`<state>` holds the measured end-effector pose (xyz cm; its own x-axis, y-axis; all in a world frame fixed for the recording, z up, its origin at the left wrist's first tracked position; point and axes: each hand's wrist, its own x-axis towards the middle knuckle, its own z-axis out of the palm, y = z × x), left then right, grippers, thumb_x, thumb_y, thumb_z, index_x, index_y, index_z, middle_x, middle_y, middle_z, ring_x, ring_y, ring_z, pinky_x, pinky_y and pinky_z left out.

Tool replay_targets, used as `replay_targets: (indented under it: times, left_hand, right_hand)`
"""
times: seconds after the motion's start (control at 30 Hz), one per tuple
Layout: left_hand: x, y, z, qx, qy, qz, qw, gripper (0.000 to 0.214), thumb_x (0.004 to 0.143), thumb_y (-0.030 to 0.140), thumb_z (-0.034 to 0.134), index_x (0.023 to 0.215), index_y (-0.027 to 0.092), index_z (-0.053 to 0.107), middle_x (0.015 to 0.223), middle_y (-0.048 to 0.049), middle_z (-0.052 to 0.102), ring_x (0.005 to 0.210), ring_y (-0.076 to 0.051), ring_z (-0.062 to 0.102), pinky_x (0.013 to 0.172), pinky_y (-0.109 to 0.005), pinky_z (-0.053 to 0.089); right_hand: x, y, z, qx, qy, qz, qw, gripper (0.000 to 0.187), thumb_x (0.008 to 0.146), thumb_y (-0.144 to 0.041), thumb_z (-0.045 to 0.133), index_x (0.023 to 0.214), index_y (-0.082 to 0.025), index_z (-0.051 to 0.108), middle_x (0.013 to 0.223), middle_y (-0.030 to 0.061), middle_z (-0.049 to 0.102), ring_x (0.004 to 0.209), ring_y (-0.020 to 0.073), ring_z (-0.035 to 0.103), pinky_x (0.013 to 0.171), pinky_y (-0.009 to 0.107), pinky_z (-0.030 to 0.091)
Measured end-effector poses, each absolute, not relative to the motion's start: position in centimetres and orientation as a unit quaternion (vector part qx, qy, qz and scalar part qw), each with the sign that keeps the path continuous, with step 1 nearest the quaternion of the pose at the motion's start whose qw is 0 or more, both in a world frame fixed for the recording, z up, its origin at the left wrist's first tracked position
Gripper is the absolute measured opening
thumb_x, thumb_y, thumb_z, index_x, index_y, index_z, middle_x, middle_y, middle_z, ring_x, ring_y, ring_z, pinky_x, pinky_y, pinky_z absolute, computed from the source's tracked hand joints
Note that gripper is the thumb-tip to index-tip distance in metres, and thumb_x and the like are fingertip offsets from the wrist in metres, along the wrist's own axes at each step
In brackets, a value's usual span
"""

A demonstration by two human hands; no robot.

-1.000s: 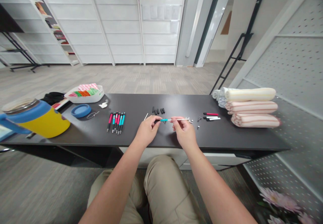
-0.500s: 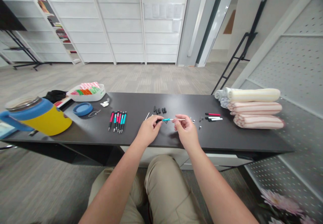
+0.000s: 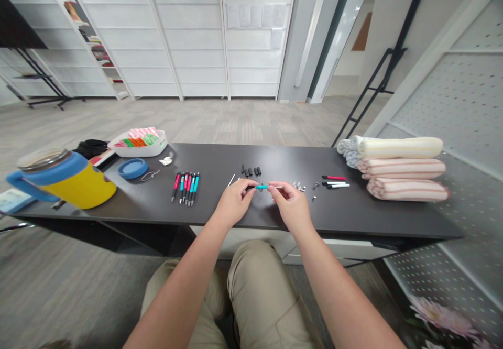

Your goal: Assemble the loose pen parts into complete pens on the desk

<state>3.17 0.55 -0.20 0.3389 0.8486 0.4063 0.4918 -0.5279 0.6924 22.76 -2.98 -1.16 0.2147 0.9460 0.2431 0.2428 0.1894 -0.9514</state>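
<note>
The left hand (image 3: 234, 202) and right hand (image 3: 288, 207) are together just above the dark worktop (image 3: 220, 155), both pinching one slim pen (image 3: 262, 186). The left hand grips its dark end, and the right hand closes on it just past the teal barrel. A thin white stick runs out beyond the right hand's grip; it looks like a refill, though it is too small to be sure.

Just beyond the pen lie short black pieces (image 3: 251, 171). To its right are tiny metal parts (image 3: 299, 186), then red and white pen parts (image 3: 335, 181), then rolled striped towels (image 3: 401, 168). To its left sit a row of pink and teal pens (image 3: 185, 187), a blue lid (image 3: 132, 168), a white tray (image 3: 137, 144) of colored packets and a yellow mug (image 3: 74, 184) with a blue rim.
</note>
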Motion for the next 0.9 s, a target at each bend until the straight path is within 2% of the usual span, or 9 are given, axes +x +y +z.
replay_targets:
  times: [0.17,0.37,0.57,0.9]
  left_hand:
    - [3.2,0.7,-0.4,0.783,0.427,0.391,0.227,0.021,0.100,0.028,0.057,0.114,0.024,0.073,0.101,-0.0040,0.074,0.075,-0.016,0.061,0.069,-0.028,0.047]
    - [3.1,0.7,-0.4,0.789,0.424,0.388,0.216,0.021,0.100,0.025,0.057,0.114,0.024,0.073,0.100,-0.0042,0.075,0.079,-0.017,0.064,0.072,-0.028,0.050]
    - [3.1,0.7,-0.3,0.795,0.411,0.385,0.224,0.022,0.100,0.023,0.056,0.114,0.024,0.073,0.106,-0.0045,0.074,0.085,-0.018,0.066,0.076,-0.029,0.052]
    - [3.1,0.8,-0.3,0.801,0.409,0.375,0.226,0.023,0.101,0.025,0.057,0.116,0.024,0.074,0.103,-0.0045,0.074,0.083,-0.017,0.066,0.076,-0.029,0.051]
  right_hand:
    - [22.6,-2.5,-1.7,-0.514,-0.493,0.357,0.604,0.044,0.083,-0.056,0.079,0.107,-0.020,0.071,0.085,0.0058,0.076,0.067,0.0175,0.064,0.063,0.030,0.051]
    - [22.8,-2.8,-1.5,-0.540,-0.517,0.337,0.572,0.037,0.086,-0.056,0.076,0.096,-0.020,0.078,0.074,0.0039,0.073,0.065,0.0186,0.062,0.062,0.030,0.048]
    - [22.9,-3.0,-1.1,-0.553,-0.533,0.318,0.556,0.033,0.086,-0.054,0.075,0.093,-0.022,0.082,0.076,0.0041,0.076,0.068,0.0201,0.065,0.065,0.032,0.049]
    - [22.7,-3.3,-0.6,-0.569,-0.521,0.287,0.568,0.030,0.086,-0.051,0.075,0.092,-0.023,0.082,0.079,0.0050,0.077,0.068,0.0201,0.066,0.067,0.032,0.052]
